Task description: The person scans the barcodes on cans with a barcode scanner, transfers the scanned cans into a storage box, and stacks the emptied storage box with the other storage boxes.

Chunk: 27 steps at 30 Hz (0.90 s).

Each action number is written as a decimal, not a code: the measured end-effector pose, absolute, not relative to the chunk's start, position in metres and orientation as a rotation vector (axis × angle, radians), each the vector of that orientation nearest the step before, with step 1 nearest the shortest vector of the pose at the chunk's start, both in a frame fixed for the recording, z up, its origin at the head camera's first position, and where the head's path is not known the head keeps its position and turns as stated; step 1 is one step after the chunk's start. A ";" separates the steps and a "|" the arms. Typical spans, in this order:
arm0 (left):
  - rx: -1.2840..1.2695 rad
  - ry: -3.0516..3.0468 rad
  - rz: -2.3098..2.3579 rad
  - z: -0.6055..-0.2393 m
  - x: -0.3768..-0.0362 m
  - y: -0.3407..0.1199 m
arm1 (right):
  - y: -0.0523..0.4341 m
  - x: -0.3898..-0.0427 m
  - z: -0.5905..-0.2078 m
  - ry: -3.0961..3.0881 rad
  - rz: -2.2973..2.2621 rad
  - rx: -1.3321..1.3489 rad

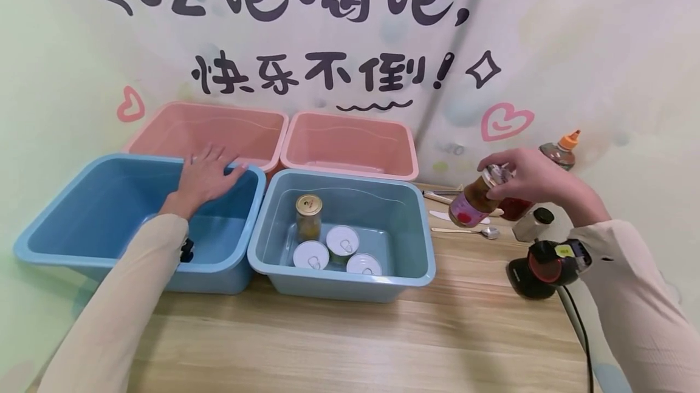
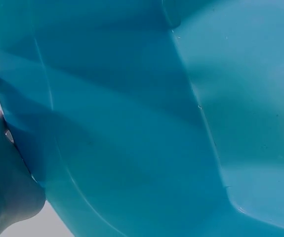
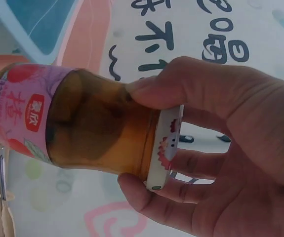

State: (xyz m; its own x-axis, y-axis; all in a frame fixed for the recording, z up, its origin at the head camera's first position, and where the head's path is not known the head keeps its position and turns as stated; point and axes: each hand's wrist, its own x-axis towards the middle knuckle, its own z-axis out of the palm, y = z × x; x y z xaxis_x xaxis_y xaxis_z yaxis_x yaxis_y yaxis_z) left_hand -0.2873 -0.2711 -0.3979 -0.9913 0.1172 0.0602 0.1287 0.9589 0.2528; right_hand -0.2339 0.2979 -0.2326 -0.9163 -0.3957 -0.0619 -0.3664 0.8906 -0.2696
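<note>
My right hand (image 1: 527, 177) grips a glass jar (image 1: 471, 203) near its white lid, above the right side of the table. In the right wrist view the jar (image 3: 100, 121) has a pink label and brownish contents; thumb and fingers hold it around the neck and lid. My left hand (image 1: 205, 177) rests on the far rim of the left blue bin (image 1: 51, 226), fingers spread. In the left wrist view, part of this hand (image 2: 13, 182) shows dark at the left edge. The right blue bin (image 1: 339, 288) holds a gold-lidded jar (image 1: 308, 223) and three cans (image 1: 310, 255).
Two pink bins (image 1: 350, 144) stand behind the blue ones, against the printed wall hanging. Right of the bins lie a spoon (image 1: 488, 232) and other cutlery. A bottle with an orange cap (image 1: 569, 140), a black-capped shaker (image 1: 533, 224) and a black device with a cable stand at the right.
</note>
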 end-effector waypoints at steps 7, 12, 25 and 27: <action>-0.192 -3.070 -0.399 -0.399 -0.289 -0.270 | 0.326 -0.223 -0.256 2.863 -0.473 -0.491; -0.190 -3.067 -0.398 -0.399 -0.289 -0.270 | 0.342 -0.215 -0.273 2.900 -0.415 -0.493; -0.188 -3.060 -0.413 -0.399 -0.289 -0.271 | 0.379 -0.198 -0.305 2.870 -0.472 -0.491; -0.191 -3.058 -0.414 -0.400 -0.290 -0.272 | 0.383 -0.197 -0.308 2.862 -0.492 -0.468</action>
